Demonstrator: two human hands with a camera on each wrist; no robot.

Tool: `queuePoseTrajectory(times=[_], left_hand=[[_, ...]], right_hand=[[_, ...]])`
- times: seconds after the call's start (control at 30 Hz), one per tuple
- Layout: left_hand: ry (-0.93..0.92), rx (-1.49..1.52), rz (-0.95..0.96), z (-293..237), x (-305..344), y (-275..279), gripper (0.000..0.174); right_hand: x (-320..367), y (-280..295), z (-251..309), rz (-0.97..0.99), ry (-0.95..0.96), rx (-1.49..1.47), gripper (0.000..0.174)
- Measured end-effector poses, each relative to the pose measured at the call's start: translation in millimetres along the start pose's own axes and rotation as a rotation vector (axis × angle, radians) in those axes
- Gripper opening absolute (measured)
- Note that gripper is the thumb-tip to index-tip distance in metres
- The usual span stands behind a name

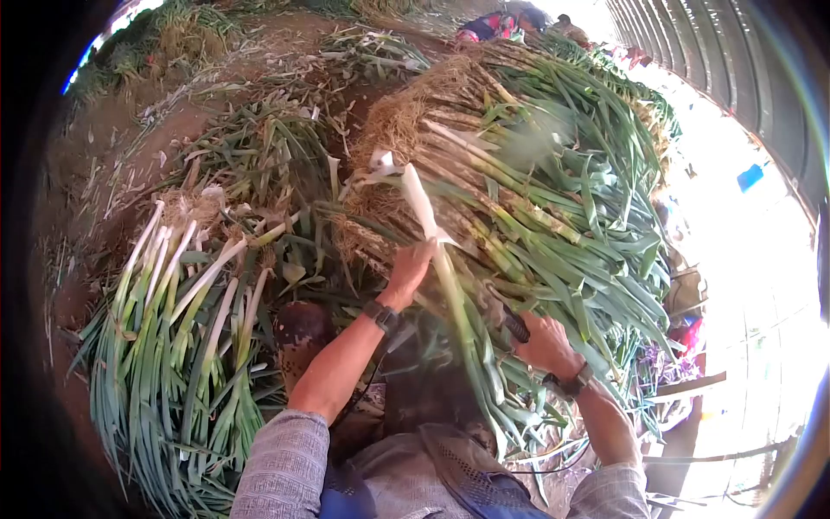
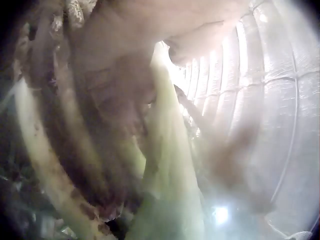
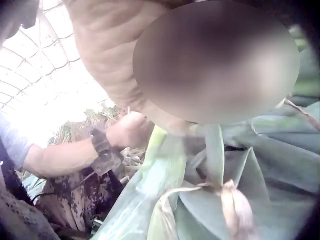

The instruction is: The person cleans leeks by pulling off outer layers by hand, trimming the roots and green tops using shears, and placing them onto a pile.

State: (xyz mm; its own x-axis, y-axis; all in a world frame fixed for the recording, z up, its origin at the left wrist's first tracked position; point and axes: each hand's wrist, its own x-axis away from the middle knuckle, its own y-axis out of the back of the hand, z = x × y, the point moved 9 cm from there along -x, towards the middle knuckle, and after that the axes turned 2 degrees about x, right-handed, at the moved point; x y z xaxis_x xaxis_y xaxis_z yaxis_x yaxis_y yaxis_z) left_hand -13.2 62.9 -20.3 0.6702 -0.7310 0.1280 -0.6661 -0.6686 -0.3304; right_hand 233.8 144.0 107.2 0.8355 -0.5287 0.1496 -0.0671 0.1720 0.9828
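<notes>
My left hand [image 1: 411, 272] grips a leek [image 1: 418, 201] around its shank, just below the peeled white end. The leek slants down toward my body, its green leaves hanging between my arms. In the left wrist view, the pale green leek stalk [image 2: 172, 165] runs down from the fingers. My right hand [image 1: 549, 348] is curled round a black ridged handle [image 1: 516, 325] beside the leek's leaves; the tool's far end is blurred. A blurred oval covers much of the right wrist view, where broad leek leaves [image 3: 165, 160] lie below the right palm [image 3: 112, 55].
A large heap of untrimmed leeks [image 1: 553, 216], roots facing left, lies ahead and right. Cleaner leeks with white ends [image 1: 177, 294] are piled at the left. Loose leaves litter the soil [image 1: 130, 164]. Another person [image 1: 493, 26] is at the far end, near the ribbed tunnel wall [image 1: 718, 52].
</notes>
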Motion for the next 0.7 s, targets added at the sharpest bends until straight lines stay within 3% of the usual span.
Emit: queuePoseTrajectory(times=[0.1,0.2,0.33,0.4,0.43,0.5,0.53,0.57,0.63,0.7], left_hand=[[-0.062,-0.006,0.031,-8,4,-6,0.038],[0.043,0.195,-0.032,18,-5,-2,0.038],[0.153,0.401,0.021,20,3,-6,0.036],[-0.067,0.001,-0.155,19,-15,17,0.031],[-0.065,-0.001,-0.147,28,-23,18,0.031],[-0.452,0.024,-0.268,9,-28,34,0.024],[-0.617,-0.267,-0.392,11,-36,43,0.023],[-0.615,-0.270,-0.391,-4,-32,46,0.023],[0.054,0.033,-0.163,3,-28,37,0.022],[0.055,0.002,-0.214,-3,-27,38,0.022]], right_hand=[[-10,5,7,0.042,0.009,0.021,0.038],[-12,7,8,0.063,-0.008,0.007,0.037],[-4,3,6,0.031,0.045,-0.043,0.030],[-1,1,6,0.040,0.047,-0.038,0.030],[2,0,4,0.049,0.046,-0.033,0.031],[7,-3,-1,0.052,0.024,-0.040,0.032],[9,-5,-3,0.057,0.010,-0.046,0.033],[11,-5,-4,0.058,0.010,-0.049,0.033],[20,-7,-4,0.122,0.038,0.010,0.034],[29,-5,-4,0.116,0.034,0.005,0.034]])
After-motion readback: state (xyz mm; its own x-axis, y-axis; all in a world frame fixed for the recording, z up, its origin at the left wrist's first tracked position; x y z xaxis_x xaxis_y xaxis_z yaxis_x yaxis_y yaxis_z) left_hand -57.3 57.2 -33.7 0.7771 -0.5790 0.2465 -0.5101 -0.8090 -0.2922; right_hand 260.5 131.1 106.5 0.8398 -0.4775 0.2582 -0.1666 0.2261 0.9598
